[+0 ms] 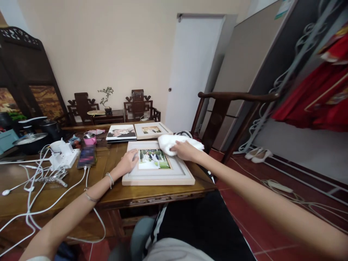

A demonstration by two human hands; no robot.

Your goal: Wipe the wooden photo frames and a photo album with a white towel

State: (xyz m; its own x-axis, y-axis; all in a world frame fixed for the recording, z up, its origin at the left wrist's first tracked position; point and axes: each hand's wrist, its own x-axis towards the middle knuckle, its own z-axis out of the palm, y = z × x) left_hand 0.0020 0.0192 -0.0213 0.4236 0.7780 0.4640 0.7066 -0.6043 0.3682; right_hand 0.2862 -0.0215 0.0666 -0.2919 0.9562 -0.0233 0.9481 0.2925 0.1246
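A light wooden picture frame (pixel 160 181) lies flat on the table, with a wide white mat around a wedding photo (pixel 153 159). My left hand (pixel 128 162) rests over the left side of this frame, its fingers laid flat on the mat beside the photo. Bunched in my right hand (pixel 185 150) is a white cloth (pixel 170 143), its fingers closed on it. The cloth covers the upper right corner of the frame. Behind stands a second picture frame (pixel 140 135), lying beside a stack of photo albums (pixel 121 132).
White cables (pixel 29 203) and a power strip (pixel 63 156) spread over the wooden table's (pixel 111 188) left side. Nearby are a phone (pixel 86 156), a pink cup (pixel 90 139) and a black pan (pixel 32 141). A dark wooden chair (pixel 217 119) stands right of the table.
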